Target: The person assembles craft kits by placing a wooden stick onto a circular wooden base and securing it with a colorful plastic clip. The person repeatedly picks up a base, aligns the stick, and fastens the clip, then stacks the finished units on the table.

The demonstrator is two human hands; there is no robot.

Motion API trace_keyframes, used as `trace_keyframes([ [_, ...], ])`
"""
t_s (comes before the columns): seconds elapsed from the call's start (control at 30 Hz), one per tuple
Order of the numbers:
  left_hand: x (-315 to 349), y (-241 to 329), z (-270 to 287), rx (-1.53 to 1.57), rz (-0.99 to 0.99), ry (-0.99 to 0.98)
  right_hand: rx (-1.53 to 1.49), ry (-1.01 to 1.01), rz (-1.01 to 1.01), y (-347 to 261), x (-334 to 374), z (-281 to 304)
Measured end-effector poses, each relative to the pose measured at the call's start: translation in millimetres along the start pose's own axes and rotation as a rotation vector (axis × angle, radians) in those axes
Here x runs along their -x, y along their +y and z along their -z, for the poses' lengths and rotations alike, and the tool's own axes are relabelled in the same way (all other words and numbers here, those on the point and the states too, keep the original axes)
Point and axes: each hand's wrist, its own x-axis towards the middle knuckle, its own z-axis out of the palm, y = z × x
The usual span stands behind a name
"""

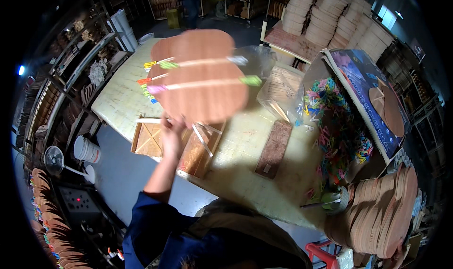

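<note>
My left hand (172, 133) grips the lower edge of a guitar-shaped wooden plate (203, 101), held up over the table and blurred by motion. Two pale wooden strips (203, 83) cross the plate. Clothespins pinch the strip ends, among them a pink clothespin (157, 88) and a green clothespin (251, 80). More coloured clothespins and another wooden edge show behind the plate's left side. Beneath the hand sit a shallow wooden tray (137, 136) and a wooden box (211, 158) with pale strips across it. My right hand is out of the picture.
On the pale table (236, 184) lie a brown block (274, 148), a clear bag of thin sticks (282, 87) and a carton (373, 167) full of coloured clothespins. A glue cup (336, 200) stands near stacked wooden plates (377, 212). A red stool (321, 255) stands below.
</note>
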Motion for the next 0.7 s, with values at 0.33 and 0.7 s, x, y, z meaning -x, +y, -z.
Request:
trace_keyframes([
  [0.33,-203.6,-32.6,86.0,-0.008,-0.05,0.122,-0.138,-0.119,0.38,-29.5,33.3,-86.1],
  [0.7,-149.4,-56.8,-11.1,-0.544,-0.608,0.322,-0.094,-0.006,0.508,19.4,28.7,-35.4],
])
